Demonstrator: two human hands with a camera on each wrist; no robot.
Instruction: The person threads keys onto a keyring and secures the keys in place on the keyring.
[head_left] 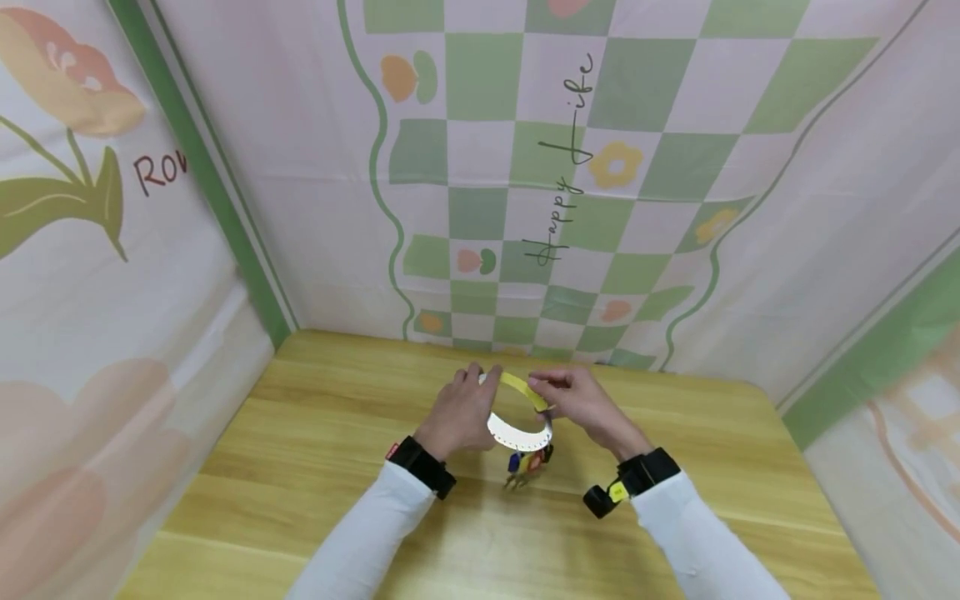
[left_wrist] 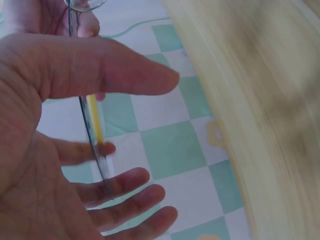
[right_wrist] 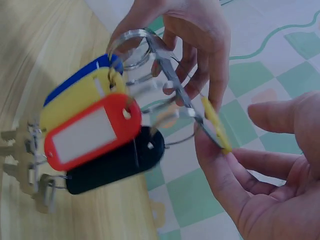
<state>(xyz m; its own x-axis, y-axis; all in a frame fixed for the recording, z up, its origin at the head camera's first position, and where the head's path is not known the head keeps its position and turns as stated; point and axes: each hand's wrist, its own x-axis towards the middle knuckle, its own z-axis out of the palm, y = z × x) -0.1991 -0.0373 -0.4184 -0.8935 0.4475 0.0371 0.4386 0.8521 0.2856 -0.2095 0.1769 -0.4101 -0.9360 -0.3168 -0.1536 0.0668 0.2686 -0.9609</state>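
A large key hoop [head_left: 519, 436], flat, bright white at its near side and yellow along its far side, hangs between both hands above the table. My left hand [head_left: 467, 410] grips its left side, thumb on one face and fingers on the other. At the far right, my right hand [head_left: 583, 402] holds the hoop beside the yellow strip [right_wrist: 214, 120]. Small metal rings [right_wrist: 131, 49] run through the hoop. From them dangle a blue tag [right_wrist: 75, 82], a yellow tag [right_wrist: 70, 107], a red tag [right_wrist: 90, 132] and a black tag [right_wrist: 112, 167], with keys [right_wrist: 22, 155] below.
The wooden table [head_left: 300, 500] lies beneath the hands. A printed curtain [head_left: 570, 167] stands behind it, with fabric walls at left and right. Both wrists wear black straps, and a small black camera [head_left: 598, 502] sticks out from the right strap.
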